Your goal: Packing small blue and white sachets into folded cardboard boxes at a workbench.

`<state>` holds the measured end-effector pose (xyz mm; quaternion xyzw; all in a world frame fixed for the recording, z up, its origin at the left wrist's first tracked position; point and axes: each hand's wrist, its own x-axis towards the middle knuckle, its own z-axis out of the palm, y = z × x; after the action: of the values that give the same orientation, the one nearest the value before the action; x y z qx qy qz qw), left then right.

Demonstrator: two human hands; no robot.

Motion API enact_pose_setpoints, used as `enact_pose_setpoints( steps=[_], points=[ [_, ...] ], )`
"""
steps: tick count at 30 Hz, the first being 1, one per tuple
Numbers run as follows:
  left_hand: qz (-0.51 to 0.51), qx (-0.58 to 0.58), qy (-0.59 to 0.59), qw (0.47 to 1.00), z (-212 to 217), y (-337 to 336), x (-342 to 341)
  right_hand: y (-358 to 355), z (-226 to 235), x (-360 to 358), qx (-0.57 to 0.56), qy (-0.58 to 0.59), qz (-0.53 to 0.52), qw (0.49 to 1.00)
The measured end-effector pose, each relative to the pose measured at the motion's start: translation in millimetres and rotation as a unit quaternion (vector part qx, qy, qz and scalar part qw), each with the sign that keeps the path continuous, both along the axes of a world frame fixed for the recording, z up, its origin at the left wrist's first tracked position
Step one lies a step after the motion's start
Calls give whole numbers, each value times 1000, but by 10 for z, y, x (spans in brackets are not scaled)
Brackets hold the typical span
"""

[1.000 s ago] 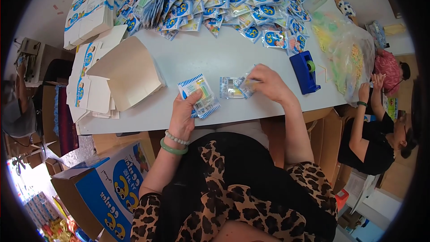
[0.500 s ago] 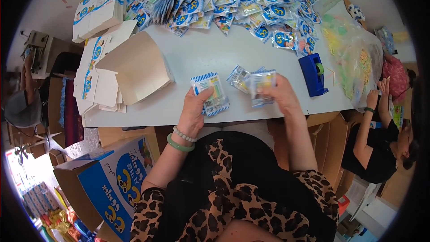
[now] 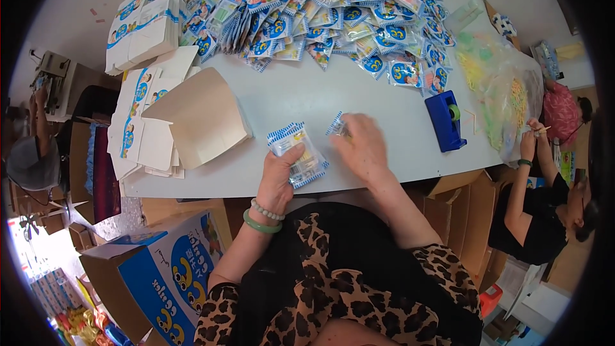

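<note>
My left hand (image 3: 277, 178) grips a small stack of flat plastic packets (image 3: 306, 165) with blue-striped edges, its thumb pressed across the top one. Just to the right, my right hand (image 3: 364, 150) is curled over a single packet (image 3: 336, 123) at the table surface. Its fingers close on that packet and hide most of it; only a striped corner shows. The two hands are a short gap apart, near the front edge of the white table (image 3: 282, 93).
Across the back lies a large heap of packets (image 3: 333, 16). Flattened cartons (image 3: 138, 125), an open card box (image 3: 202, 112) and carton stacks (image 3: 144, 32) are at left. A blue tape dispenser (image 3: 445, 122) and a clear bag (image 3: 506, 90) stand right, near a co-worker (image 3: 532, 211).
My right hand has moved left to the loose packet; the packets it held are no longer seen in it. The left hand's stack looks thicker. The whole view has shifted slightly downward.
</note>
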<state>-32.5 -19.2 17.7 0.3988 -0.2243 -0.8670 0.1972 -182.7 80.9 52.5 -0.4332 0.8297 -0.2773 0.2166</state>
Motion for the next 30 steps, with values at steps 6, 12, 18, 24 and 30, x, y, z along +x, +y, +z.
enact_pose_setpoints(
  steps=[6,12,18,24,30],
  points=[
    [-26,3,21,999,-30,-72,63,79,-390,-707,-80,293,-65,951],
    [-38,-13,34,999,-71,-40,41,-239,-597,-1924,34,317,-296,900],
    [-36,-24,25,999,-83,-28,42,-316,-653,-1067,114,326,-206,916],
    [-40,-29,34,998,-57,-53,55,-48,-244,-478,60,161,-29,985],
    [-39,-37,48,997,-72,-39,46,9,-160,-540,63,225,108,966]
  ],
)
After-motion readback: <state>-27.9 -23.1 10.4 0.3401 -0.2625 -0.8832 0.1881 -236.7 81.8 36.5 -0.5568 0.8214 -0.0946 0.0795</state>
